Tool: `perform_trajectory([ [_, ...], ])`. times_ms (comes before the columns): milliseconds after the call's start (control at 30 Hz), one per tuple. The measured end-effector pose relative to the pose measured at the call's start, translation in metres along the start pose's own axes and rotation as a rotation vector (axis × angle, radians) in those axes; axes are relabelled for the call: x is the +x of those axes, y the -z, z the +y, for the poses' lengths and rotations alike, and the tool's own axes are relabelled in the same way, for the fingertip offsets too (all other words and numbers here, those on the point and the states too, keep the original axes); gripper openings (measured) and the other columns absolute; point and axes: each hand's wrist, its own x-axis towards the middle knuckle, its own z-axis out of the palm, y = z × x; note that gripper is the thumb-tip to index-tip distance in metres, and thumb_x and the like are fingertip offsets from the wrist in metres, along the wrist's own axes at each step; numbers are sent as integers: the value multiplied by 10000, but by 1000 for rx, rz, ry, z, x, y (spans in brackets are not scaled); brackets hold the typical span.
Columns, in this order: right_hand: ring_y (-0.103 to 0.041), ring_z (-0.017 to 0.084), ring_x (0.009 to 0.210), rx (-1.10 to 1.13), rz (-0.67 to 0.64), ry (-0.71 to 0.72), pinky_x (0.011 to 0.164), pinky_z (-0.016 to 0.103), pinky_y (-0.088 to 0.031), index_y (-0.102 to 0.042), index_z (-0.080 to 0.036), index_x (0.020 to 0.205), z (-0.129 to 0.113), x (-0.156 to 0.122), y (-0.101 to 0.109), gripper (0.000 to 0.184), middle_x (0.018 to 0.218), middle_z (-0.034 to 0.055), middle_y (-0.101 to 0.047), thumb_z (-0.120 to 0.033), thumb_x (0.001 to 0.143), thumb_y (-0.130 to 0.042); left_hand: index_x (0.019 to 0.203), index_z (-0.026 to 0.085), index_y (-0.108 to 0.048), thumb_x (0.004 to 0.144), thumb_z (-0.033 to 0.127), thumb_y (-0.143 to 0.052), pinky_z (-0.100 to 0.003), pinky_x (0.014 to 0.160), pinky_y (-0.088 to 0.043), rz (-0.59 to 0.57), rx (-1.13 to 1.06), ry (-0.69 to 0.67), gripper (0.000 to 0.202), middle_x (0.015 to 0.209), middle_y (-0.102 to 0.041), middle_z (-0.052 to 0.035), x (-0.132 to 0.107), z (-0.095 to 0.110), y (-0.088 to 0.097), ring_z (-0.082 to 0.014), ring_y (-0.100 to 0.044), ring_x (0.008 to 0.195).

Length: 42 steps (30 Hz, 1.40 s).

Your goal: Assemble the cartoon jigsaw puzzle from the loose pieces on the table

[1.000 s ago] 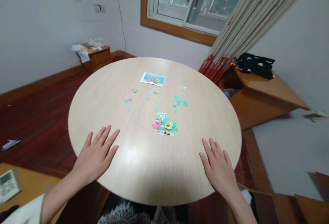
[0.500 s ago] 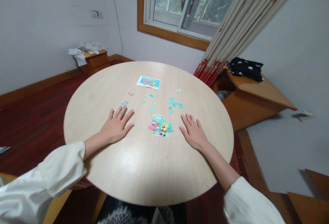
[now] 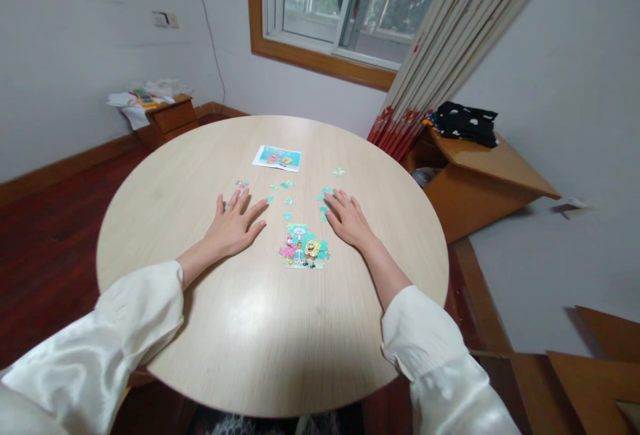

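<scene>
A partly joined cartoon puzzle (image 3: pixel 303 246) lies near the middle of the round wooden table (image 3: pixel 200 162). Several loose teal pieces (image 3: pixel 287 185) are scattered just beyond it. My left hand (image 3: pixel 233 224) lies flat on the table left of the puzzle, fingers spread, its fingertips among the loose pieces. My right hand (image 3: pixel 347 218) lies flat to the puzzle's right, fingers stretched over more loose pieces (image 3: pixel 326 191). Neither hand holds anything. A printed reference picture (image 3: pixel 277 157) lies farther back.
A low wooden stand (image 3: pixel 165 115) piled with papers stands by the left wall. A slanted wooden board (image 3: pixel 493 162) with dark spotted cloth (image 3: pixel 465 120) on it is at the right, beside a striped curtain (image 3: pixel 440 42). Cardboard (image 3: pixel 590 362) lies on the floor at bottom right.
Both hands have slid forward from the table's near edge to either side of the joined puzzle, reaching the loose pieces. The camera has shifted forward and a little right.
</scene>
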Motion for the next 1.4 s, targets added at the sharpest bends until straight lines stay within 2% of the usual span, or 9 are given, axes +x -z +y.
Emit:
perform_trajectory([
  [100, -200, 266, 1451, -2, -24, 76, 1159, 512, -158, -440, -250, 1408, 1, -4, 2, 489, 1541, 90, -313, -391, 940, -411, 1436, 315, -389, 956, 512, -287, -624, 1114, -100, -44, 29, -33, 529, 1564, -253, -85, 0, 1, 1, -368, -197, 1427],
  [233, -202, 271, 1451, -8, -59, 106, 1149, 527, -173, -487, -268, 1374, 0, -9, 4, 480, 1536, 93, -322, -428, 922, -450, 1440, 298, -389, 963, 501, -289, -616, 1119, -101, -74, 37, -47, 528, 1543, -301, -103, -1, 2, 0, -353, -243, 1416],
  [533, -244, 269, 1438, -1, -56, 130, 1147, 508, -207, -541, -237, 1331, -3, -11, 7, 473, 1513, 107, -364, -419, 896, -499, 1444, 288, -382, 962, 509, -283, -595, 1114, -147, -107, 32, -31, 539, 1544, -294, -120, 0, 4, 1, -343, -255, 1414],
  [700, -258, 266, 1433, 1, -47, 141, 1145, 508, -216, -559, -239, 1316, -1, -12, 6, 456, 1490, 103, -403, -423, 904, -489, 1442, 303, -382, 961, 517, -283, -584, 1114, -161, -90, 29, -37, 536, 1541, -308, -97, 0, 3, -1, -342, -270, 1406],
  [867, -280, 271, 1423, 13, -26, 157, 1146, 496, -227, -571, -221, 1305, 1, -13, 4, 450, 1471, 115, -430, -409, 902, -505, 1446, 298, -376, 964, 513, -287, -579, 1113, -174, -92, 46, -36, 535, 1538, -311, -111, -1, 3, -1, -344, -276, 1404],
  [1100, -308, 294, 1409, 41, 13, 167, 1125, 528, -262, -575, -222, 1296, 4, -14, -2, 455, 1466, 125, -435, -418, 889, -521, 1445, 317, -371, 962, 512, -302, -574, 1119, -179, -83, 46, -30, 525, 1544, -308, -78, -1, 3, -3, -331, -274, 1407],
  [1400, -328, 293, 1400, 69, 43, 195, 1120, 534, -274, -578, -227, 1286, 5, -14, -3, 437, 1448, 118, -460, -400, 888, -527, 1445, 291, -379, 963, 510, -293, -550, 1129, -180, -100, 52, -25, 536, 1542, -305, -102, -2, 3, 1, -334, -275, 1406],
])
